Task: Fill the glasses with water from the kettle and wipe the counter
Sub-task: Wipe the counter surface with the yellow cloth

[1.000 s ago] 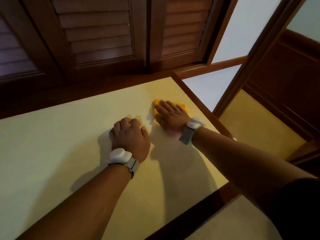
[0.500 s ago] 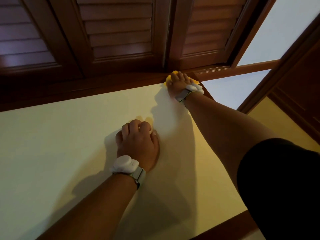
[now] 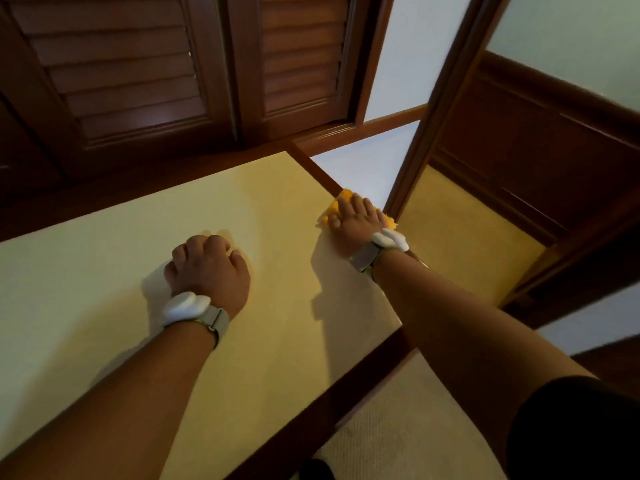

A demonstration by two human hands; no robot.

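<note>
A pale yellow counter (image 3: 104, 271) with a dark wooden rim fills the middle of the view. My right hand (image 3: 353, 225) lies flat on an orange cloth (image 3: 343, 197), pressing it onto the counter at its right edge. Only the cloth's edges show around the fingers. My left hand (image 3: 207, 271) rests on the counter as a fist, fingers curled, holding nothing. Both wrists carry a white device on a grey strap. No glasses or kettle are in view.
Dark wooden louvred shutters (image 3: 138, 64) stand behind the counter. A wooden post (image 3: 436, 109) rises just right of the counter's edge. Beyond it lies a lower yellow surface (image 3: 467, 237). Pale carpet (image 3: 415, 427) lies below the counter's front rim.
My right hand slid the cloth from the far back corner of the counter toward me along the right edge. My left fist has stayed in place.
</note>
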